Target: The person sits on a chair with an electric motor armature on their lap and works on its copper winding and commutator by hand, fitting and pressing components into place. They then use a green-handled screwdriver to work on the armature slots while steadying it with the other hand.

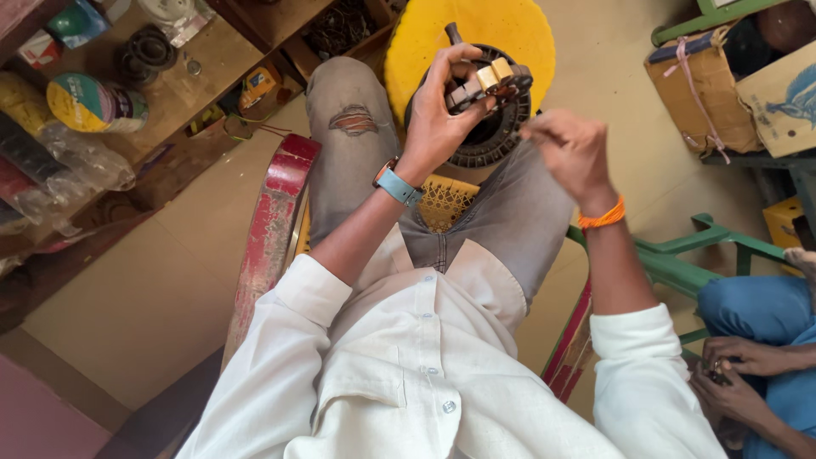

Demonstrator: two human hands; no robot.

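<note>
Left hand (442, 110) grips the round stator (489, 102) over the yellow stool (510, 34); right hand (571, 151) pinches something thin, can't tell what. Several coil slots look wound.

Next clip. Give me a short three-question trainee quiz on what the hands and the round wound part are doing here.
1. True or false: the left hand holds the round motor stator up over the yellow stool.
2. The right hand is: A) flat on the knee, B) pinching something thin by the stator's rim, C) gripping the green chair frame.
3. Fill in: the left wrist carries a blue ___.

Key
1. True; its fingers curl over the copper-wound poles.
2. B; what it pinches is too small to name.
3. Watch; the orange thread band is on the right wrist.
</note>
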